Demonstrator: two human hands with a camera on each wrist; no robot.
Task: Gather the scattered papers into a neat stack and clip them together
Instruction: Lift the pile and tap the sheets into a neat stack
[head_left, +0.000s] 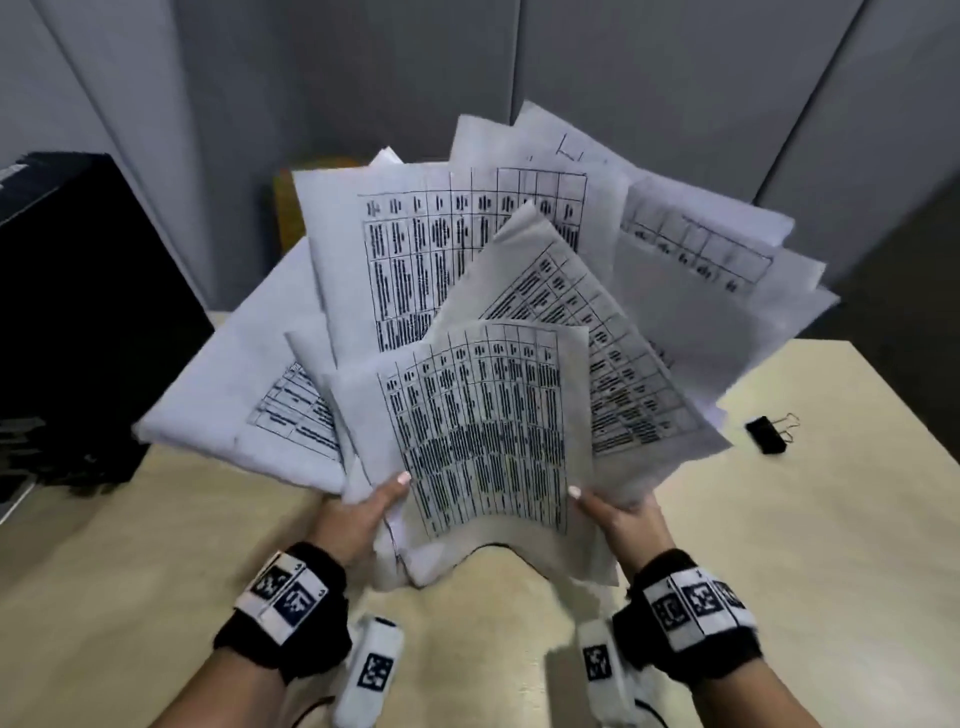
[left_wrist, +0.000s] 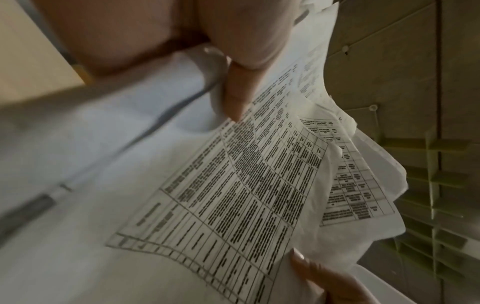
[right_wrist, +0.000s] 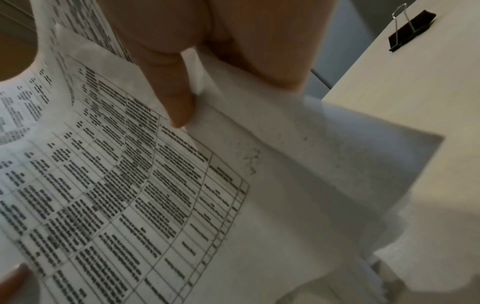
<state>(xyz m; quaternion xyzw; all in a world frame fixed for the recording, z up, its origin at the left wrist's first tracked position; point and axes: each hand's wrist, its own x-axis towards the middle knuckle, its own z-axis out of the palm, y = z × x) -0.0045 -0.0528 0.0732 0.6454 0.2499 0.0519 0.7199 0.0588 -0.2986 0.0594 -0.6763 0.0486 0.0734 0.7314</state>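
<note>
Beige table (head_left: 779, 545), black box (head_left: 78, 312) on its left, grey wall panels (head_left: 311, 78) behind.

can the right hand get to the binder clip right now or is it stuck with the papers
Probably not yet. The right hand grips the fanned papers along with the left hand. The binder clip lies in the open on the table to its right, nothing blocking, once that hand lets go.
</note>
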